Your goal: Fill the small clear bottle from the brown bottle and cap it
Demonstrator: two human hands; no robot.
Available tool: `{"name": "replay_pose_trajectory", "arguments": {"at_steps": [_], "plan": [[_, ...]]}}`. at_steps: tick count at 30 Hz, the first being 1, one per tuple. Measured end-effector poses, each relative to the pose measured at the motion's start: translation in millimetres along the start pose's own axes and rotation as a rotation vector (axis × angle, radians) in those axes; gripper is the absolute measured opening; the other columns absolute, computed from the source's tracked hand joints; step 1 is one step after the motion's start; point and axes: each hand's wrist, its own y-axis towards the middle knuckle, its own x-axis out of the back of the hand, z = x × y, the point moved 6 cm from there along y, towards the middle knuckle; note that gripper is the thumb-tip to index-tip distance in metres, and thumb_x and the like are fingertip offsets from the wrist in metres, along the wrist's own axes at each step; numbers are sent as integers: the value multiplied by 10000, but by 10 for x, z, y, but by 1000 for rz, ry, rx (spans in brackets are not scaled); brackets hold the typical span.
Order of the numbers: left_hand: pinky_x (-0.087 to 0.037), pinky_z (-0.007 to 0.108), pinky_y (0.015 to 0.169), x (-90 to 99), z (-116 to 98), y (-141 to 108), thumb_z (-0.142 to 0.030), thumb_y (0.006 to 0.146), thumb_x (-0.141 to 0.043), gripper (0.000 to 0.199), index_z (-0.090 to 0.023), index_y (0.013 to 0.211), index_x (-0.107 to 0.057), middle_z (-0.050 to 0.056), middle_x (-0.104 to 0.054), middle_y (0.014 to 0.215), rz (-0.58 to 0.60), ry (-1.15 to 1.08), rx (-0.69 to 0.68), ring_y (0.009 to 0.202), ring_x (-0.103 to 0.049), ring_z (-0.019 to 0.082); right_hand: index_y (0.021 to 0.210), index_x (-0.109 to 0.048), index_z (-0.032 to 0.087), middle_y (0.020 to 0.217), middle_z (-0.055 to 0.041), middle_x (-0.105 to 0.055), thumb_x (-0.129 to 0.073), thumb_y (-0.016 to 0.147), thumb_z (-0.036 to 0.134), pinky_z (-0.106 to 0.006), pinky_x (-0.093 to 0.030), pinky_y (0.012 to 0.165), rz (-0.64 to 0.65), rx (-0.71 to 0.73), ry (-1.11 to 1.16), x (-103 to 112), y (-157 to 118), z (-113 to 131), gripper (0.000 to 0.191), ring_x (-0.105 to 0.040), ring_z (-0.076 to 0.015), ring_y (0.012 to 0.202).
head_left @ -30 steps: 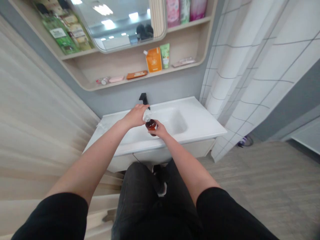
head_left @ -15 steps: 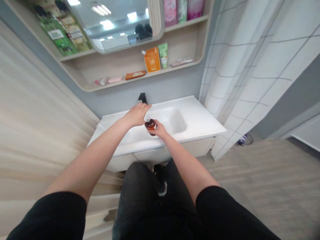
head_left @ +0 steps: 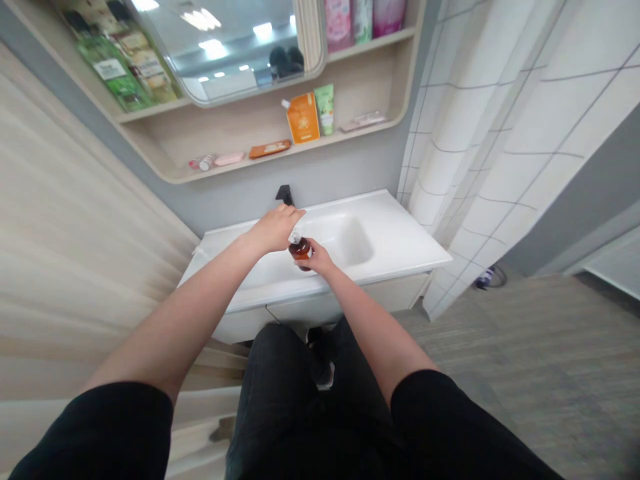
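Observation:
My right hand (head_left: pixel 317 258) wraps around a small amber glass bottle (head_left: pixel 301 250) and holds it above the white sink basin. The bottle's white top (head_left: pixel 295 237) sits just under my left hand (head_left: pixel 277 229), whose fingers curve over it and grip it. Part of the top is hidden by those fingers. The bottle's lower end is partly covered by my right fingers. Both hands are close together, over the left part of the white vanity top (head_left: pixel 385 230).
A black faucet (head_left: pixel 285 194) stands at the sink's back edge. Above it, a wooden shelf (head_left: pixel 280 150) holds an orange pouch (head_left: pixel 303 118), a green tube (head_left: pixel 325 110) and several toiletries. A white tiled-pattern curtain (head_left: pixel 480 153) hangs to the right, and a pale wooden panel (head_left: pixel 75 227) runs along the left.
My left hand has slid slightly right and covers more of the white top. The bottle stays in my right hand, and the whole view has shifted slightly.

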Motion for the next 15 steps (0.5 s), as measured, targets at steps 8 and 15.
{"name": "replay_pose_trajectory", "arguments": {"at_steps": [8,15], "plan": [[-449,552,1225,-3,36,-28,-222,745,-763,892,-202,1605,-525,180,-626,1469,0,-9,24,1405,-533,424,1370,-682,219,1287,-60,-782,-983,583,406,-437,-514,1114,-2,-14,5,-2,-7,4,863,-699,-309,1184],[-422,575,1263,-94,259,-156,-276,709,-855,962,-202,1603,-508,178,-607,1521,-69,-105,92,1442,-534,432,1385,-685,201,1277,-69,-779,-986,588,397,-428,-524,1099,7,-4,-6,-3,-15,17,874,-708,-300,1153]]}}
